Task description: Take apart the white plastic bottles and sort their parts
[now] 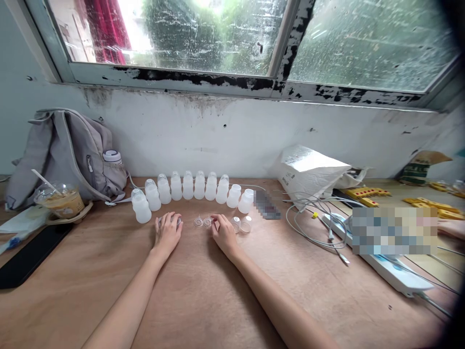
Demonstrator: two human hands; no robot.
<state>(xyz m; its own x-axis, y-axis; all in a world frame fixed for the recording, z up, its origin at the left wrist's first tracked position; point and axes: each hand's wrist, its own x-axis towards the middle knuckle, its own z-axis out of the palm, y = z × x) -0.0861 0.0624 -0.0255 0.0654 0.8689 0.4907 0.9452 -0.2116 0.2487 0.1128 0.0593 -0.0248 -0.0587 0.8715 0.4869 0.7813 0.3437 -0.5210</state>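
Observation:
My left hand (169, 230) rests palm down on the table with its fingers stretched out. Clear rims show at its sides, and what lies beneath is mostly hidden. Two clear teat-like pieces (198, 221) stand side by side between my hands. The fingers of my right hand (223, 233) are apart, close beside the right-hand piece; I cannot tell whether they touch it. Just right of that hand are two clear caps (246, 224), one partly covered. Behind, several milky white baby bottles (188, 186) stand in an arc. Most wear clear caps, while two bottles (247, 201) at the right end are uncapped.
A grey backpack (65, 150), an iced drink cup (61, 201) and a black phone (34, 254) lie left. Rightward are a white bag (308, 169), loose cables (308, 232) and a power strip (392, 274). Another person's hand (452, 228) shows at the far right.

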